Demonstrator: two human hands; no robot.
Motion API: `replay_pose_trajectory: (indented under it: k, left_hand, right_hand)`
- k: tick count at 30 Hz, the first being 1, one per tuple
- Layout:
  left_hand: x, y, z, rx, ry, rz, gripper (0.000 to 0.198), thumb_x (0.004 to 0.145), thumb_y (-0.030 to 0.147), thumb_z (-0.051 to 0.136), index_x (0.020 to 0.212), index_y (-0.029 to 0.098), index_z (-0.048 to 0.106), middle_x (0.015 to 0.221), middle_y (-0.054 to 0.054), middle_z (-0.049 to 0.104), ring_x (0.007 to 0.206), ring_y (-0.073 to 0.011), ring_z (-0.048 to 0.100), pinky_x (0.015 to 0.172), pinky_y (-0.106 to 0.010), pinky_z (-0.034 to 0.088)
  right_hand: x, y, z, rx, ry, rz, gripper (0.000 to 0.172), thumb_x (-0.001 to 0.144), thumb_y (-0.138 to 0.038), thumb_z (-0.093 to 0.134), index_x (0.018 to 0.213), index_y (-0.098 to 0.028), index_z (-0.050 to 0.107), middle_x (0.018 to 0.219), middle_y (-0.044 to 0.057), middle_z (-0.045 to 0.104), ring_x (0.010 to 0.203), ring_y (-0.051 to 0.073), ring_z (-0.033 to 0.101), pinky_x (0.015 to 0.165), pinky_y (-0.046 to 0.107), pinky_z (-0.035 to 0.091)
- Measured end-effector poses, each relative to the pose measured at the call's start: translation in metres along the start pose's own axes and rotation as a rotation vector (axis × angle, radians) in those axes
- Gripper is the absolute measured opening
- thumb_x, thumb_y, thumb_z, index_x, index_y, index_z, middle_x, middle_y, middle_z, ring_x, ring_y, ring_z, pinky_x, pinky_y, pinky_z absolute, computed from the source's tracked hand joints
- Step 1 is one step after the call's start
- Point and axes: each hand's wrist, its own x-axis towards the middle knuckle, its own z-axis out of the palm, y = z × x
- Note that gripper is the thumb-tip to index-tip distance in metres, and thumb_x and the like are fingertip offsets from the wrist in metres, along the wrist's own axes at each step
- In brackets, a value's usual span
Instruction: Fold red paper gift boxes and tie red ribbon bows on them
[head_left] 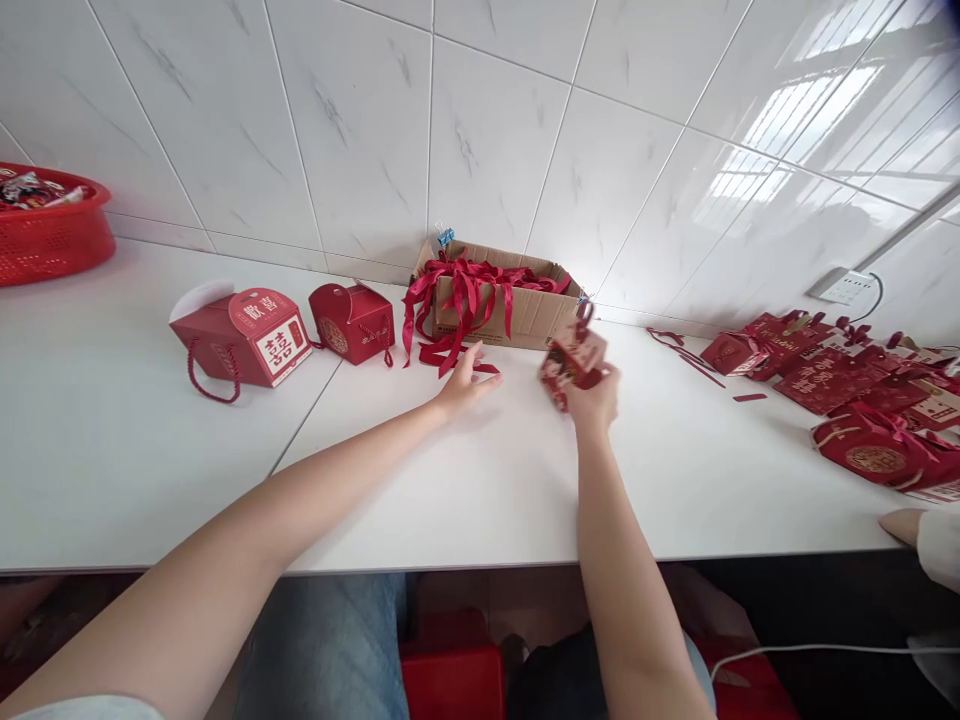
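Note:
My right hand (598,395) is wrapped around a small red gift box (571,362) with a printed pattern, held tilted just in front of the cardboard box and blurred by motion. My left hand (465,385) lies low over the table with its fingers apart, close to loose red ribbons (450,352). A ribbon end shows by its fingertips; whether they touch it I cannot tell. More ribbons hang over the front of the open cardboard box (536,320). To the left stand a larger red gift box (244,335) with a rope handle and a smaller red gift box (352,322).
A red plastic basket (52,245) with wrapped items stands at the far left. Several red gift boxes (832,375) crowd the right side, near ribbon strips (686,355). Another person's hand (902,525) rests at the right table edge. A tiled wall (375,130) closes the back.

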Motion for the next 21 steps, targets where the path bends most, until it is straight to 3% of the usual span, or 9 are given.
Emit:
replay_pose_trajectory:
  k: [2, 3, 5, 10, 18, 21]
  left_hand:
    - [0.001, 0.0, 0.0, -0.004, -0.007, -0.011, 0.082, 0.078, 0.044, 0.065, 0.146, 0.023, 0.025, 0.147, -0.016, 0.035, 0.139, -0.0272, 0.032, 0.109, -0.041, 0.034]
    - [0.001, 0.001, 0.0, -0.004, -0.011, -0.017, 0.082, 0.078, 0.044, 0.065, 0.146, 0.023, 0.025, 0.147, -0.016, 0.034, 0.139, -0.0272, 0.032, 0.109, -0.041, 0.034]
    - [0.002, 0.001, 0.001, -0.004, -0.018, -0.019, 0.081, 0.078, 0.043, 0.065, 0.146, 0.023, 0.026, 0.147, -0.017, 0.034, 0.139, -0.0277, 0.032, 0.109, -0.042, 0.033]
    - [0.003, 0.0, 0.001, -0.014, -0.024, -0.006, 0.08, 0.078, 0.042, 0.065, 0.145, 0.023, 0.026, 0.147, -0.018, 0.034, 0.139, -0.0286, 0.032, 0.109, -0.044, 0.032]
    - [0.003, -0.002, 0.003, -0.013, -0.02, 0.003, 0.077, 0.077, 0.042, 0.066, 0.143, 0.025, 0.028, 0.145, -0.018, 0.036, 0.138, -0.0302, 0.033, 0.108, -0.047, 0.032]
    - [0.003, -0.002, 0.005, -0.001, -0.003, 0.002, 0.073, 0.077, 0.04, 0.067, 0.138, 0.021, 0.033, 0.142, -0.019, 0.039, 0.136, -0.0301, 0.036, 0.107, -0.045, 0.034]
  right_hand:
    - [0.013, 0.008, -0.001, -0.139, 0.255, 0.137, 0.102, 0.061, -0.034, 0.072, 0.147, -0.02, 0.018, 0.153, 0.022, 0.026, 0.143, 0.035, 0.026, 0.112, 0.055, 0.027]
    - [0.017, 0.013, 0.0, -0.174, 0.271, 0.188, 0.107, 0.063, -0.036, 0.071, 0.149, -0.016, 0.009, 0.157, 0.024, 0.013, 0.146, 0.036, 0.016, 0.113, 0.054, 0.024]
    - [0.022, 0.023, 0.005, -0.219, 0.208, 0.221, 0.108, 0.068, -0.035, 0.066, 0.15, -0.012, 0.001, 0.158, 0.025, 0.001, 0.148, 0.036, 0.009, 0.115, 0.053, 0.021]
    - [0.02, 0.032, 0.021, -0.275, 0.094, 0.144, 0.097, 0.069, -0.025, 0.062, 0.151, -0.017, 0.009, 0.159, 0.019, 0.006, 0.147, 0.034, 0.012, 0.115, 0.052, 0.019]
    - [0.017, 0.034, 0.019, -0.317, 0.054, 0.113, 0.09, 0.072, -0.026, 0.059, 0.151, -0.016, 0.015, 0.158, 0.02, 0.009, 0.145, 0.037, 0.015, 0.114, 0.054, 0.018]
    - [0.011, 0.023, 0.022, -0.328, 0.071, -0.015, 0.085, 0.074, -0.026, 0.056, 0.15, -0.014, 0.019, 0.159, 0.02, 0.006, 0.146, 0.037, 0.01, 0.114, 0.056, 0.015]
